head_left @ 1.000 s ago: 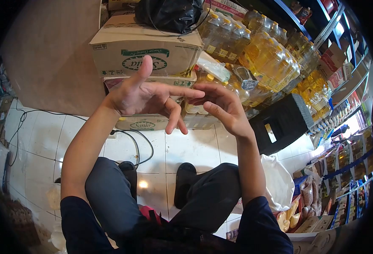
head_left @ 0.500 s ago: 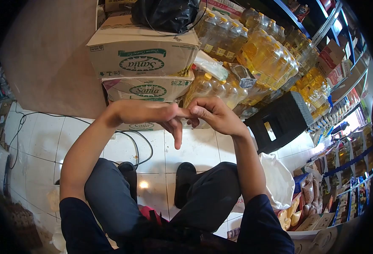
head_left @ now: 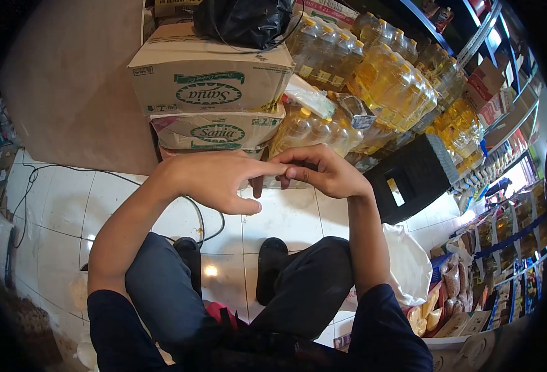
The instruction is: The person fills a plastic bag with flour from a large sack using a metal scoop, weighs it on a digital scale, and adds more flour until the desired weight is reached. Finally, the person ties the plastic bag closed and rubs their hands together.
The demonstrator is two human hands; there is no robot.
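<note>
Centrally, left hand point(head_left: 214, 180) touching right hand point(head_left: 326, 175), right fingers point(head_left: 299, 155) curled, grip hidden.

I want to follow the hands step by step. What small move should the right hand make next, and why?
Probably release the pinch. The right hand has its fingertips closed on the left index finger, the left hand is otherwise open, and neither holds any object, so letting go would free both.
</note>
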